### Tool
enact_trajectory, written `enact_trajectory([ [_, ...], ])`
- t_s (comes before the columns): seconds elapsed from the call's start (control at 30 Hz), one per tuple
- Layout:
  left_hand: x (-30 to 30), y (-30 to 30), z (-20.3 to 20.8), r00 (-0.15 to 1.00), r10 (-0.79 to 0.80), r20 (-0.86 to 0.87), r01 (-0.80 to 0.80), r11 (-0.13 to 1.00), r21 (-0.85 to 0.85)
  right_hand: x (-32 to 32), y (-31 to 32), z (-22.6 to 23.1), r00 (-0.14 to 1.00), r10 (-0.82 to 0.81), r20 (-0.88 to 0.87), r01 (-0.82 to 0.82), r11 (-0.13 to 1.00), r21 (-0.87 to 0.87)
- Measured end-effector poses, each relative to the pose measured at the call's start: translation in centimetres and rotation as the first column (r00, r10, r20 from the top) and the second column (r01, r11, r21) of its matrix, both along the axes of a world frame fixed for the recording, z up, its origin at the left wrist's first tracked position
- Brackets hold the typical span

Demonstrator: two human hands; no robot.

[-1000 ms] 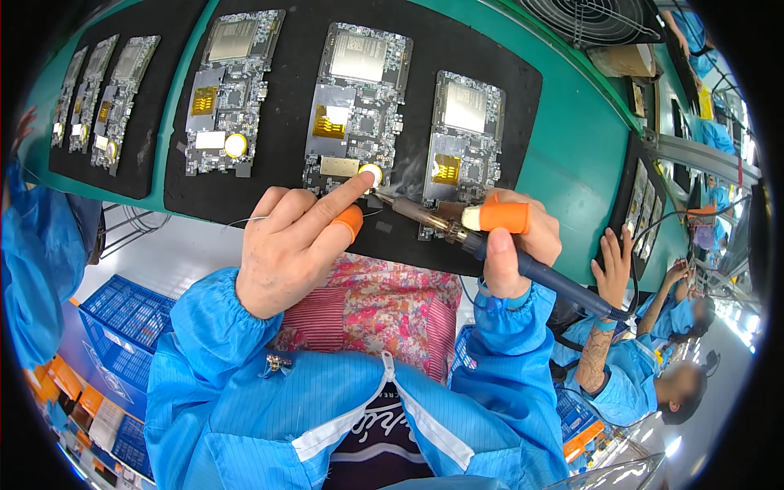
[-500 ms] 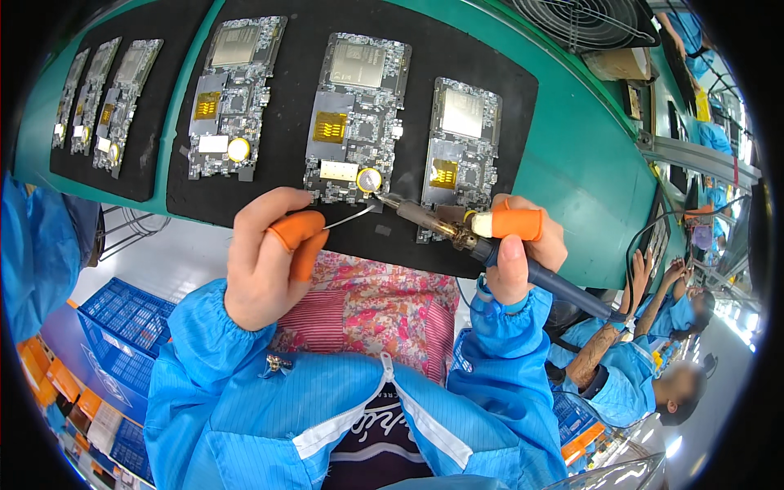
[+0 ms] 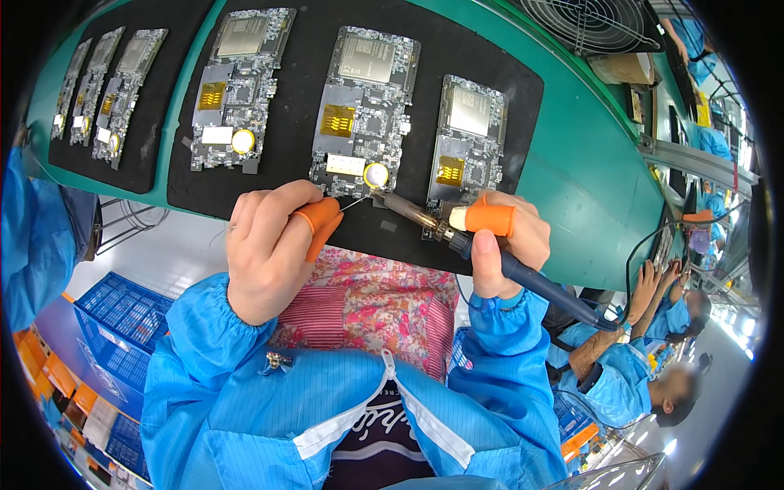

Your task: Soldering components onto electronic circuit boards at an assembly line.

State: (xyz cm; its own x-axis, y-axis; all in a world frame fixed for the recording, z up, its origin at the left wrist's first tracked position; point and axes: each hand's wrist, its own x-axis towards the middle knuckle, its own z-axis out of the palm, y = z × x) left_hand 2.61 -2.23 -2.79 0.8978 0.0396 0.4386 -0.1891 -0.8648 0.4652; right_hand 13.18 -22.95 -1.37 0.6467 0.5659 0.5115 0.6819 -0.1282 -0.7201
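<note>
A soldering iron (image 3: 514, 269) with a dark blue handle is gripped by my right hand (image 3: 510, 241). Its tip meets the lower edge of a circuit board (image 3: 367, 114), just below a round coin cell (image 3: 376, 175). My left hand (image 3: 278, 241) pinches a thin solder wire (image 3: 353, 203) whose end reaches toward that same spot. Orange finger cots cover some fingers on both hands. To the right lies a second board (image 3: 469, 139), its lower end partly hidden by my right hand and the iron. Another board (image 3: 237, 90) with a coin cell rests to the left.
Beneath the boards lies a black mat (image 3: 286, 122) on a green bench (image 3: 572, 163). Several more boards sit on another black mat (image 3: 147, 147) at far left. A fan (image 3: 592, 24) stands at the far right, a blue crate (image 3: 122, 318) below left. Other people work at right.
My left hand has shifted slightly, and less wire shows beyond its fingers. The right hand and iron have moved a little left. The boards appear slightly shifted in the picture.
</note>
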Motion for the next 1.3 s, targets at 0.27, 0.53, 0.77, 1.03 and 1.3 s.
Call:
enact_trajectory([
  [0.27, 0.5, -0.6, 0.1, 1.0, -0.002, 0.004, 0.002, 0.99, -0.139, 0.1, 0.1, 0.0, 1.0, 0.014, -0.004, -0.014, 1.0, -0.003],
  [0.53, 1.3, -0.2, 0.7, 0.998, -0.063, 0.003, 0.063, 0.998, -0.002, 0.3, 0.2, -0.1, 0.999, 0.036, 0.0, -0.036, 0.999, 0.013],
  [0.77, 0.8, -0.4, 3.0, 0.997, 0.066, -0.051, -0.075, 0.975, -0.209, 0.0, -0.8, 0.2, 0.999, -0.012, -0.036, 0.014, 0.999, 0.036],
  [1.03, -0.1, -1.1, 1.9, 0.986, 0.049, 0.162, -0.039, 0.997, -0.069, 0.2, -6.4, -1.2, 0.901, -0.22, -0.373, 0.323, 0.916, 0.238],
  [1.3, 1.3, -3.7, 1.6, 0.969, -0.241, 0.058, 0.247, 0.957, -0.152, 0.1, -9.5, -1.5, 0.884, -0.171, -0.436, 0.312, 0.909, 0.277],
])
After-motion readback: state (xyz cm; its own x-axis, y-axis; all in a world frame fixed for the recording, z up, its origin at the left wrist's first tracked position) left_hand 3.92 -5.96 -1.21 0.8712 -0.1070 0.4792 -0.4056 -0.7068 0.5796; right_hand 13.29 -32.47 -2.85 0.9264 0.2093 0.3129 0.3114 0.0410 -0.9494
